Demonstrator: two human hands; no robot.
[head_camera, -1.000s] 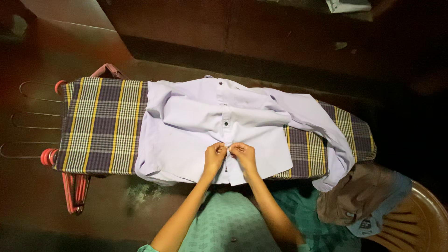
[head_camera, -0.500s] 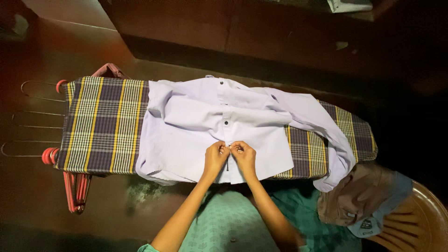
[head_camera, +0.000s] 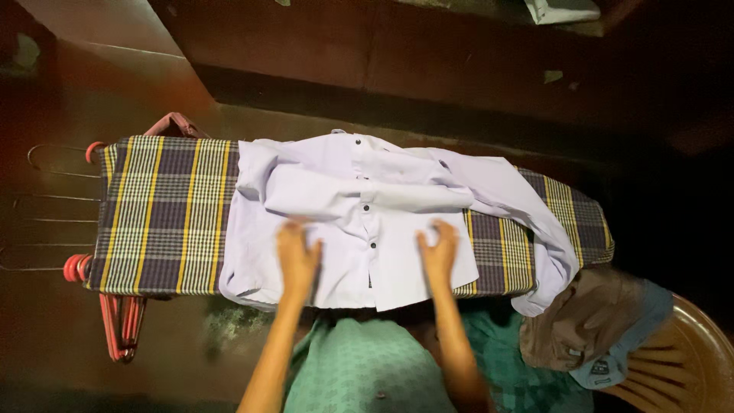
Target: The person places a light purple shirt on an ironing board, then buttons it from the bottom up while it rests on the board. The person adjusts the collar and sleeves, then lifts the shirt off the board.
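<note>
A pale lilac shirt (head_camera: 359, 203) with dark buttons lies front-up across an ironing board covered in purple and yellow plaid cloth (head_camera: 164, 214). My left hand (head_camera: 297, 256) lies flat on the shirt's lower front, left of the button placket. My right hand (head_camera: 440, 254) lies flat on the shirt to the right of the placket. Both are blurred, palms down, holding nothing. One sleeve (head_camera: 535, 229) hangs off the board's right end.
Red and wire hangers (head_camera: 115, 321) hang at the board's left end. A brown garment and a blue one (head_camera: 604, 325) are piled on a tan plastic chair (head_camera: 692, 367) at lower right. Dark floor and a wooden step lie beyond.
My hands were pinched together at a button on the placket; now they have let go and spread apart, flat on the shirt on either side.
</note>
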